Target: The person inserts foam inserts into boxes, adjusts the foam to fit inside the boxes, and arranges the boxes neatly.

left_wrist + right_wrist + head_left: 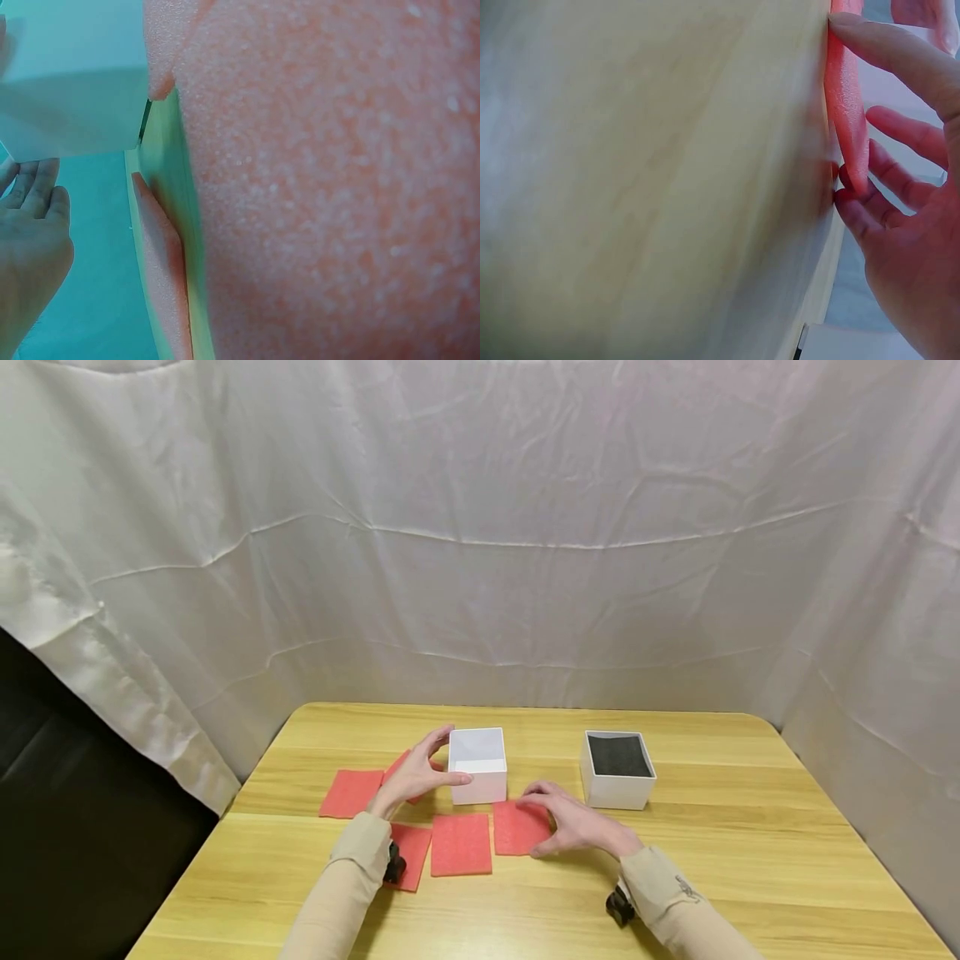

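My left hand (415,774) grips an open white box (480,788), the thumb on its front face and the fingers round its back left side. In the left wrist view the fingertips touch the box's wall (71,112). My right hand (573,822) holds a square red foam sheet (514,832) by its edges, just in front of the box. The right wrist view shows the thumb on one edge of the sheet (846,97) and the fingers at the other, with the foam bowed slightly.
A second white box (618,792) with dark grey foam (619,756) inside stands to the right. More red foam sheets lie about: one in front (461,846), one beside my left wrist (414,852), one at far left (351,793) and another partly behind my left hand.
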Demonstrator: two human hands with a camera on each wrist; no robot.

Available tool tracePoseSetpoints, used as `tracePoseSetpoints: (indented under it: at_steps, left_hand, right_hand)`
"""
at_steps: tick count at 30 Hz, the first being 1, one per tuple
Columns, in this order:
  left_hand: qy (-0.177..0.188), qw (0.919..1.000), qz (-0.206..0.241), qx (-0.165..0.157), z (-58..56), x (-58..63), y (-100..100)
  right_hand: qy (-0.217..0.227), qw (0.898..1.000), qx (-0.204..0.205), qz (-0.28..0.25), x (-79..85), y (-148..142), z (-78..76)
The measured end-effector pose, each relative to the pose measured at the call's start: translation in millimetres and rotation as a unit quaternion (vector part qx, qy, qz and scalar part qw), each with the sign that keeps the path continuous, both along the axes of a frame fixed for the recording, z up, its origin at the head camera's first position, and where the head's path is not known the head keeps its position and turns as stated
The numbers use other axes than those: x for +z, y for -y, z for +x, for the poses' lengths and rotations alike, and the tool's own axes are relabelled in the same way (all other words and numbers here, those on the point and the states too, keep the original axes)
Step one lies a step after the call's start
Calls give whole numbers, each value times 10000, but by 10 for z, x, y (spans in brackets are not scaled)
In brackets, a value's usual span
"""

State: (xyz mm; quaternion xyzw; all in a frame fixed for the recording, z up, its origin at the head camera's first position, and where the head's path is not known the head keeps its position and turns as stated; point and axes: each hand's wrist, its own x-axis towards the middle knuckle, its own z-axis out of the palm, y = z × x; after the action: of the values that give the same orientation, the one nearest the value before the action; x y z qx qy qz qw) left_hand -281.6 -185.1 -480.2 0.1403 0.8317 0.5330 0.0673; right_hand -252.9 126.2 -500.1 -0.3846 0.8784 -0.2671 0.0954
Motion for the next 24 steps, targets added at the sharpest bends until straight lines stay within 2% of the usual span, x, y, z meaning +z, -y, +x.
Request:
tracePoseSetpoints:
  at_steps: [6, 14, 18, 24]
  left_hand:
    - [19, 10000, 4, 12, -2, -4, -3]
    - [14, 10000, 28, -6, 4, -3, -2]
    - [19, 10000, 44, -8, 2, -5, -2]
    - [15, 10000, 59, -15, -2, -9, 0]
  right_hand:
    - [-57, 9999, 64, -79, -7, 0, -10]
    - [167, 9995, -3, -254, 20, 16, -2]
    - [276, 9985, -114, -456, 13, 0, -4]
    - [706, 9920, -132, -1035, 19, -55, -26]
